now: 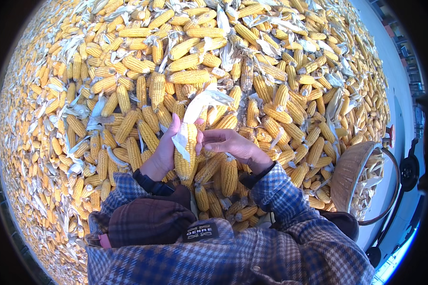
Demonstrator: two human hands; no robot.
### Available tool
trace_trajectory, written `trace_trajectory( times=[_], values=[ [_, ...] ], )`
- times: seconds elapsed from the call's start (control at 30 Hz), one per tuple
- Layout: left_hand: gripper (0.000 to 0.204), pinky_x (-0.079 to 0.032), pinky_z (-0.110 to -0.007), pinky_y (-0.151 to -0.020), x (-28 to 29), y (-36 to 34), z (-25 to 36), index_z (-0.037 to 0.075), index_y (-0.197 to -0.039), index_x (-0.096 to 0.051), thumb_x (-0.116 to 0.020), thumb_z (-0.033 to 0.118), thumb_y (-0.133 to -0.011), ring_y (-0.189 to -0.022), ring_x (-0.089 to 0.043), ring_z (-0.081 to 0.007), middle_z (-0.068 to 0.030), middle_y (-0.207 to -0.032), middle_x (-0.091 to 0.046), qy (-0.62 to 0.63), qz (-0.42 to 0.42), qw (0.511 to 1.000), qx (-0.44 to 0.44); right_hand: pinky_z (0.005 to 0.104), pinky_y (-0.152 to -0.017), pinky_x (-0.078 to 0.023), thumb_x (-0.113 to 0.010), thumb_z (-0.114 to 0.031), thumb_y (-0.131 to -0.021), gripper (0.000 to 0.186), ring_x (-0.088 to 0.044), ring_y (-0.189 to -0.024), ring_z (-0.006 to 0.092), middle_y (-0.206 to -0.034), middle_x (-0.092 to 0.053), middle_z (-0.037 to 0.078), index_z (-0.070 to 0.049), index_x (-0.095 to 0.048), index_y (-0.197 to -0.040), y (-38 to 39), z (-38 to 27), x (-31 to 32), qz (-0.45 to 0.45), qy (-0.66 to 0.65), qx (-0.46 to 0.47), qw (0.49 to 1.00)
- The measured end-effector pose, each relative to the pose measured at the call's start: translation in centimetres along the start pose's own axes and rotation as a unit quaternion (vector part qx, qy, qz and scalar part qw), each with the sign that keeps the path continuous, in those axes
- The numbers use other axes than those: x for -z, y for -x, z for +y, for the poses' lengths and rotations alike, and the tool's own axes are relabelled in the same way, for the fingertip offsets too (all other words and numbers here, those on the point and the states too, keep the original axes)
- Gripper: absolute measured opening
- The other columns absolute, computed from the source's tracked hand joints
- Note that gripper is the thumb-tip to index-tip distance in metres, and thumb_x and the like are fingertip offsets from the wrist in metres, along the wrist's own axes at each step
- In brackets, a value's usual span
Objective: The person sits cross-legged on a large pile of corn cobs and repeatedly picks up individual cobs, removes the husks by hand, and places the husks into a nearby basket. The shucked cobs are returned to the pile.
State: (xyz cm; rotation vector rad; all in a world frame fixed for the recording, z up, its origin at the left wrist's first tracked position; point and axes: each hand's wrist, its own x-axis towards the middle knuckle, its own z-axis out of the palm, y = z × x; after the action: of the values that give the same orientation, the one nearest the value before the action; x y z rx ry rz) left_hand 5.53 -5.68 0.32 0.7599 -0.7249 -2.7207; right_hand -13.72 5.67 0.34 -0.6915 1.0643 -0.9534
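Observation:
An ear of corn (187, 161) with yellow kernels stands nearly upright in my left hand (162, 151), whose fingers wrap around it from the left and behind. Pale husk (207, 101) curls away from its top, and a whitish husk strip (180, 144) lies across its front. From the right, my right hand (235, 146) reaches in with bent fingers, their tips close together beside the ear. Whether they pinch a bit of husk is too small to make out. Below and around both hands lie many loose ears (228, 176).
A wide heap of corn ears (123, 99) with scattered dry husks (97, 111) spreads on every side. At the right, a tilted woven basket (349, 178) with a curved handle (395, 183) holds husks. Beyond the heap runs pale ground (395, 85).

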Motion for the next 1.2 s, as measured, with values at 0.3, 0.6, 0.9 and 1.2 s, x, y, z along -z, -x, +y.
trace_trajectory(
  times=[0.3,0.6,0.9,1.2],
  values=[
    [0.045,-0.062,-0.043,-0.081,-0.3,-0.4,-1.6,0.015,-0.140,-0.052,-0.037,0.045,-0.110,-0.096,-0.070,-0.0271,-0.0095,-0.113,-0.067,0.025,0.220,0.965,0.142,0.0337,-0.094,-0.052,-0.085,-0.010,-0.081,0.057,-0.062,-0.106,0.0167,-0.119,-0.064,0.005,-0.004,-0.057,-0.131,-1.1,1.2,-3.4,0.092,0.083,0.113,0.986],
    [0.067,-0.061,-0.039,-0.071,-0.7,-0.3,-1.5,0.004,-0.134,-0.053,-0.040,0.062,-0.105,-0.095,-0.069,-0.0226,-0.0097,-0.115,-0.068,-0.001,0.038,0.995,0.090,0.0362,-0.080,-0.054,-0.061,-0.008,-0.099,0.014,-0.069,-0.087,0.0247,-0.097,-0.072,0.013,-0.002,-0.068,-0.110,-2.7,1.0,-5.7,0.320,0.011,0.279,0.905],
    [0.064,-0.050,-0.035,-0.090,-2.0,0.5,0.1,0.001,-0.113,-0.063,-0.092,0.041,-0.071,-0.099,-0.067,-0.0215,-0.0113,-0.103,-0.070,-0.577,-0.114,0.797,-0.139,0.0266,-0.048,-0.031,-0.043,-0.018,-0.108,0.018,-0.030,-0.051,0.0114,-0.063,-0.037,-0.004,-0.005,-0.054,-0.100,-1.4,-0.8,-2.2,0.091,-0.660,0.004,0.746],
    [0.051,-0.052,-0.040,-0.083,3.4,-1.1,1.8,0.001,-0.108,-0.060,-0.087,0.028,-0.074,-0.090,-0.066,-0.0342,-0.0161,-0.095,-0.065,-0.680,0.122,0.711,-0.132,0.0269,-0.059,-0.032,-0.054,-0.024,-0.108,0.022,-0.034,-0.059,0.0084,-0.068,-0.040,-0.005,-0.002,-0.053,-0.105,21.1,-10.5,18.4,0.448,-0.136,0.520,0.714]
  ],
)
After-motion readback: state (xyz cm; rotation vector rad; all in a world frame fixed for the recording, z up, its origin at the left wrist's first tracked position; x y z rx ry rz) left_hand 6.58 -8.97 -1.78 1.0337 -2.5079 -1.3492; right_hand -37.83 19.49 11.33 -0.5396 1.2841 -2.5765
